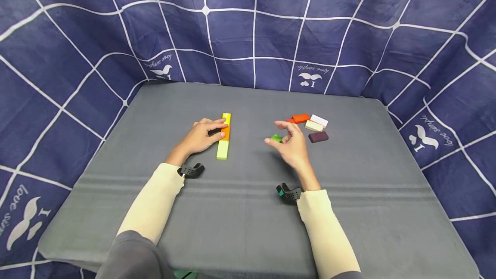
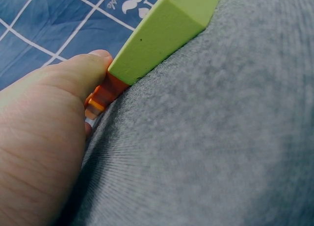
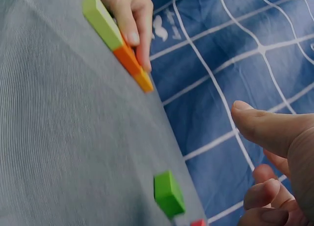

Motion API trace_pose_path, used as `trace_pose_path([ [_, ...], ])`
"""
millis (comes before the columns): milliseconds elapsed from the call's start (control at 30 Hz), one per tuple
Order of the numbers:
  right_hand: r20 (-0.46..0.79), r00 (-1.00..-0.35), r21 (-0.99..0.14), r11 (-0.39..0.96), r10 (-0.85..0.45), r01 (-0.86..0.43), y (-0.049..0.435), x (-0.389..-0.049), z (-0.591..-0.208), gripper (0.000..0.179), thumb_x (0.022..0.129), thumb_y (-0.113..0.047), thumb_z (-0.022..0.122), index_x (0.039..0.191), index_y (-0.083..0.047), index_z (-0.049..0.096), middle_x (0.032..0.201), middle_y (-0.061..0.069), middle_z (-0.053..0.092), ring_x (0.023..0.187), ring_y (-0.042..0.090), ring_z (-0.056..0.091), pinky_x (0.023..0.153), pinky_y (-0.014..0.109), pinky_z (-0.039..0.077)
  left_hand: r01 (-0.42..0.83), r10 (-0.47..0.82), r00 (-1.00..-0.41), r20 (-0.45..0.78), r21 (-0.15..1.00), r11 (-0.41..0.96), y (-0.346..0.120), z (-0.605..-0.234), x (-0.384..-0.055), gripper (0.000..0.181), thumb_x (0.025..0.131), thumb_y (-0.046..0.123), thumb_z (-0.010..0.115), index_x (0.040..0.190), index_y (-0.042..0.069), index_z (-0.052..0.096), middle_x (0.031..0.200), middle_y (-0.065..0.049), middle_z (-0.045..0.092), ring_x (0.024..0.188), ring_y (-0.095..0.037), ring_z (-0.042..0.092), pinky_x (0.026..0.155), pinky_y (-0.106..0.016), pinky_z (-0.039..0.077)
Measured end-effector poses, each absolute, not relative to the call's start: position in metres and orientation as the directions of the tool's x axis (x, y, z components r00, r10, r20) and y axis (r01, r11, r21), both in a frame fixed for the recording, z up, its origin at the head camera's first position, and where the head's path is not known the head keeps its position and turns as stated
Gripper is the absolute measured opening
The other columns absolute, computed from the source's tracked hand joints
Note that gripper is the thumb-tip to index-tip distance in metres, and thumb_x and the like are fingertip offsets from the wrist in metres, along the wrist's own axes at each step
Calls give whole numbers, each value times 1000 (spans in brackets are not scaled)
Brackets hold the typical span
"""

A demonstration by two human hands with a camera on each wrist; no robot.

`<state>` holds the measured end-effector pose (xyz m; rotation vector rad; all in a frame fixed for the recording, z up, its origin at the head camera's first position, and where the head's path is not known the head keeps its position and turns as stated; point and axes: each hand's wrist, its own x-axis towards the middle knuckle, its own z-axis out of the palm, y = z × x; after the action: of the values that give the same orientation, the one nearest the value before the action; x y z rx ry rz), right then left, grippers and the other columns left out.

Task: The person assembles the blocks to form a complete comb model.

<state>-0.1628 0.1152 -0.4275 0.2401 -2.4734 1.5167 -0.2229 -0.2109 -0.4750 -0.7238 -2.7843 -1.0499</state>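
Lime-green, orange and yellow blocks lie end to end in a row in the head view. My left hand (image 1: pixel 203 136) holds the orange block (image 1: pixel 225 133) in the middle, thumb and forefinger at its side and top. The lime-green block (image 1: pixel 222 150) is at the near end and the yellow block (image 1: pixel 227 117) at the far end. In the left wrist view, the thumb's tip meets the lime-green block's (image 2: pixel 159 42) end. My right hand (image 1: pixel 291 144) hovers with thumb and forefinger spread, nothing between them. Just beyond its thumb sits a green block (image 3: pixel 169 193), partly hidden in the head view.
Right of my right hand lie a red-orange block (image 1: pixel 301 118), a white block (image 1: pixel 319 120), a cream block (image 1: pixel 314 126) and a dark purple block (image 1: pixel 318 137). Another red piece is partly behind the fingers. A blue gridded cloth (image 1: pixel 232 33) rises behind the grey tabletop (image 1: pixel 240 210).
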Motion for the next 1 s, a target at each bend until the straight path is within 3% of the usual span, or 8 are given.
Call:
trace_pose_path([
  [433, 169, -981, -882, 460, 94, -108, 165, -159, -444, 61, 72, -17, 92, 127, -7, 66, 119, 17, 65, 55, 7, 42, 52, 20, 38, 449, 399, -889, 224, 589, 672, -210, -475, -226, 41, 97, 43, 65, 134, 26, 66, 148, 11, 55, 123, -18, 52, 96, -42, 28],
  [867, 74, -984, -896, 444, 161, 5, 177, -161, -459, 59, 72, -14, 91, 127, -11, 67, 126, 10, 65, 55, 5, 44, 52, 21, 39, 450, 394, -890, 230, 589, 671, -211, -476, -225, 38, 97, 40, 66, 133, 29, 67, 150, 10, 53, 124, -20, 52, 97, -44, 28],
  [1000, 57, -984, -882, 470, 168, 29, 179, -162, -461, 60, 71, -17, 92, 126, -14, 68, 116, 9, 66, 57, 8, 45, 53, 22, 39, 456, 399, -887, 234, 590, 667, -210, -476, -225, 38, 97, 39, 66, 134, 28, 67, 150, 8, 53, 124, -21, 52, 98, -44, 28],
])
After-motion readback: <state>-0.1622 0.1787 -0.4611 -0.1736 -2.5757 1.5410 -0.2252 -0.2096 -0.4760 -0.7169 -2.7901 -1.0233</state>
